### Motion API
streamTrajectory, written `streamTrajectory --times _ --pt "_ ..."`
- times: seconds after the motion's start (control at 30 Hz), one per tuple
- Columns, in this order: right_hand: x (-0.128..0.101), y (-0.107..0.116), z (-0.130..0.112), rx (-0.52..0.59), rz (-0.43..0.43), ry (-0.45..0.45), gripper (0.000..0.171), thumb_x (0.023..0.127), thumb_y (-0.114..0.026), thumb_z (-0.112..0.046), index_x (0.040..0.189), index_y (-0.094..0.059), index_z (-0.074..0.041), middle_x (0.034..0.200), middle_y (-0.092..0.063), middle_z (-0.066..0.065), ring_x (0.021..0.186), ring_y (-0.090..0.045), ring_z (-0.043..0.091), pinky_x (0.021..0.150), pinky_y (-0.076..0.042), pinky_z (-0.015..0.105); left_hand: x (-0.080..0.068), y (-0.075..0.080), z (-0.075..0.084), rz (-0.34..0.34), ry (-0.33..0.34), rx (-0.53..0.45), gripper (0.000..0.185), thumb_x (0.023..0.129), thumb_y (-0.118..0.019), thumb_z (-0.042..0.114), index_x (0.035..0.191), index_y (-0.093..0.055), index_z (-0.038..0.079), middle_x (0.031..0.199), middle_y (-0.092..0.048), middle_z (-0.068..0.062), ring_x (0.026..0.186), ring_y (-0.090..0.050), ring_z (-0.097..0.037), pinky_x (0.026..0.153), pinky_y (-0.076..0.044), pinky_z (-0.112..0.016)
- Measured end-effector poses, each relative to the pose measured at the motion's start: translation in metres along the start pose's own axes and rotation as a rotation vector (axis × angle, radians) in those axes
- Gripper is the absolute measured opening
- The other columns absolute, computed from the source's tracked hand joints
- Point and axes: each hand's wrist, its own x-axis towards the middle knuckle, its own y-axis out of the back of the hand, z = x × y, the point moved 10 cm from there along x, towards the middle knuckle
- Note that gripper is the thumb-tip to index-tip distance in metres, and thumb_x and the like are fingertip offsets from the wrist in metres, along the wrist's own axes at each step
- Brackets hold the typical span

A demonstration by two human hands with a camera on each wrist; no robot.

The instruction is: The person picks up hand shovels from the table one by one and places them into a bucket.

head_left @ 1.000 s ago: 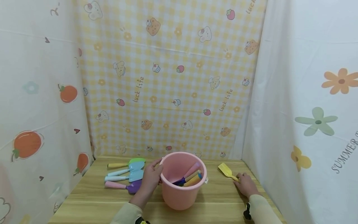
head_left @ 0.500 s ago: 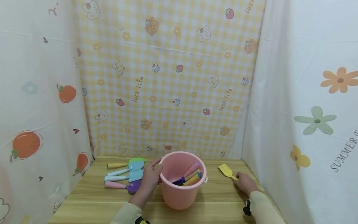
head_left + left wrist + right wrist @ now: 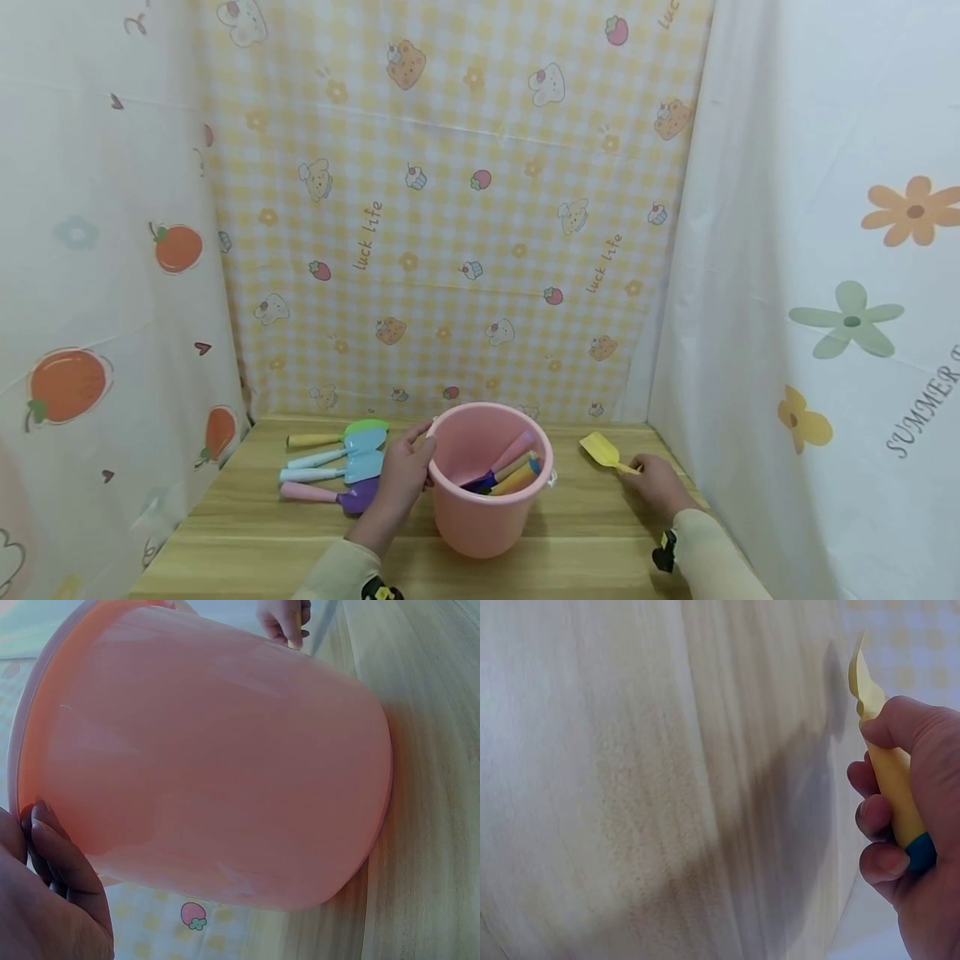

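A pink bucket (image 3: pixel 483 521) stands upright on the wooden table, with several shovel handles (image 3: pixel 517 477) showing inside it. My left hand (image 3: pixel 405 475) grips its rim on the left side, thumb and fingers on either side of the edge in the left wrist view. At the right, my right hand (image 3: pixel 660 485) holds a small yellow toy shovel (image 3: pixel 602 450). The right wrist view shows the fingers wrapped round its yellow handle (image 3: pixel 894 787), which ends in a teal tip. There the shovel appears raised off the tabletop, its shadow falling apart from it.
Left of the bucket lie several toy shovels: a green one (image 3: pixel 365 429), two light blue ones (image 3: pixel 363 467) and a purple one (image 3: pixel 356 498) with a pink handle. A checked curtain (image 3: pixel 450 208) hangs behind the table (image 3: pixel 570 567), and white printed curtains (image 3: pixel 750 250) close the sides.
My right hand has closed round the yellow shovel's handle, and the shovel has shifted slightly left and up. The left hand and bucket have stayed in place.
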Motion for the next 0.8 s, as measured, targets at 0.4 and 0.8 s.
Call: streamTrajectory --times 0.4,0.8 --pt "-0.002 0.011 -0.025 -0.005 0.034 0.049 0.008 0.093 -0.078 -0.009 0.095 -0.072 -0.004 0.083 -0.066 0.002 0.073 -0.056 0.019 0.066 -0.048 0.033 0.0 0.0 0.001 0.002 0.01 0.004 0.048 0.11 -0.063 0.023 0.156 -0.063 0.011 0.061 -0.057 -0.001 0.054 -0.059 -0.015 0.052 -0.051 -0.026" --pt "0.001 0.015 -0.036 0.012 0.027 0.068 0.007 0.092 -0.078 -0.008 0.095 -0.073 -0.004 0.081 -0.065 0.001 0.067 -0.053 0.017 0.061 -0.045 0.03 0.0 0.0 0.001 0.006 0.007 0.009 0.047 0.11 -0.064 0.023 0.156 -0.064 0.01 0.062 -0.058 -0.002 0.054 -0.059 -0.016 0.052 -0.052 -0.027"
